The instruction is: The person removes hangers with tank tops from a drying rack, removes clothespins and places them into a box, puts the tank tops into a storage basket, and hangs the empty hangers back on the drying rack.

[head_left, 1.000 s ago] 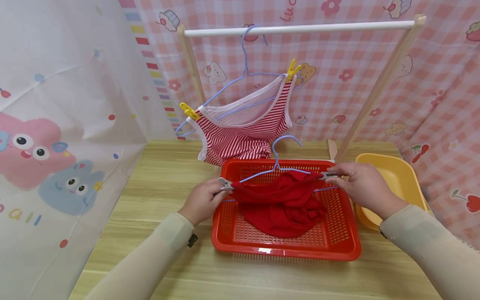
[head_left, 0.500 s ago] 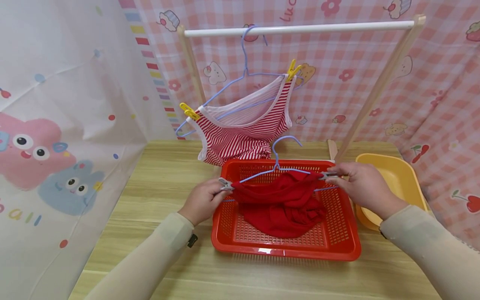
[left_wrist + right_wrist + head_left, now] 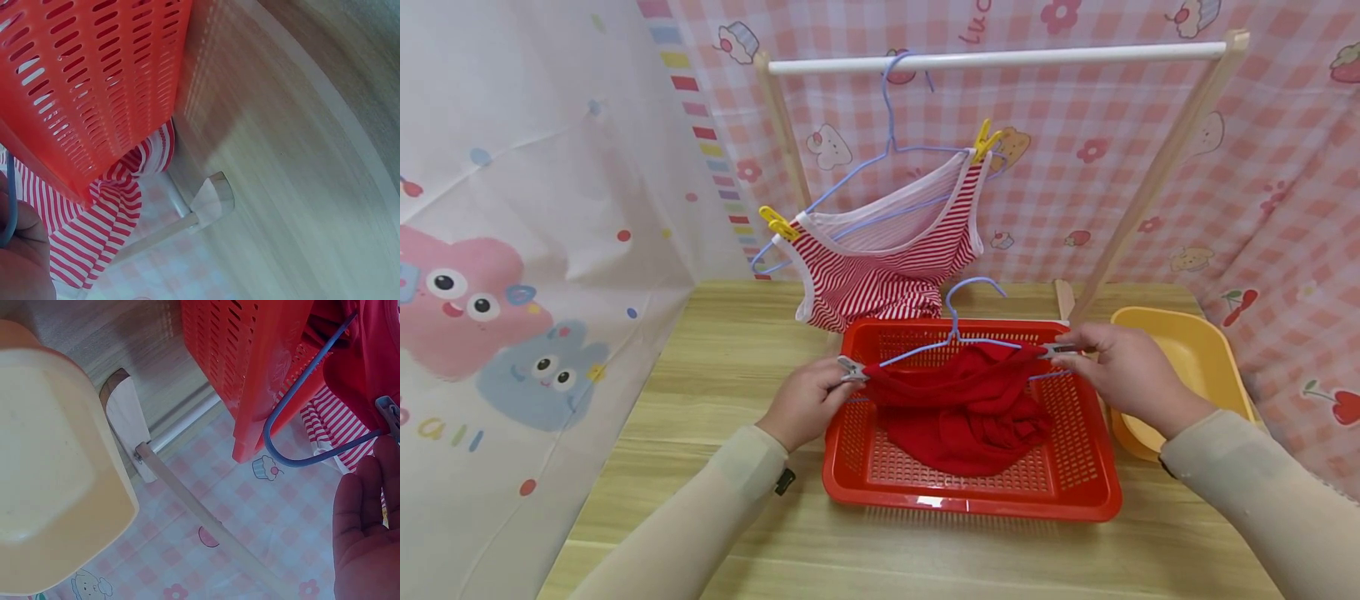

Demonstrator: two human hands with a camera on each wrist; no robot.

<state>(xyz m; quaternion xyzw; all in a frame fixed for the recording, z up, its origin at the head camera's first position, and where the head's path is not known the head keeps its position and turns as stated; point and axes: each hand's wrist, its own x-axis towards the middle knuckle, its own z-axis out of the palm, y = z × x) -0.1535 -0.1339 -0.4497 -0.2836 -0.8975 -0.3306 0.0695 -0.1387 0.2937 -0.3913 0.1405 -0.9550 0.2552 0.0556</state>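
Note:
A red garment (image 3: 955,387) lies bunched over the red basket (image 3: 970,502), its upper edge stretched along a blue hanger (image 3: 917,351). At the garment's left end my left hand (image 3: 803,404) pinches a grey clothespin (image 3: 852,369). Another grey clothespin (image 3: 1057,351) sits at the right end, pinched between the thumb and fingers of my right hand (image 3: 1138,375). The hanger's hook points up and away from me. In the right wrist view the rounded end of the blue hanger (image 3: 278,434) sticks out past the clothespin (image 3: 389,412).
Behind the basket, a striped tank top (image 3: 887,275) hangs from the rack's white rod (image 3: 1000,58) on another blue hanger, with yellow clothespins (image 3: 987,142) at its straps. A yellow tub (image 3: 1180,325) stands to the right. Patterned cloth surrounds the wooden table (image 3: 700,375).
The hanger's hook has dipped slightly, and its lower right end has drawn in a little towards the garment. Both hands stay in place on the clothespins.

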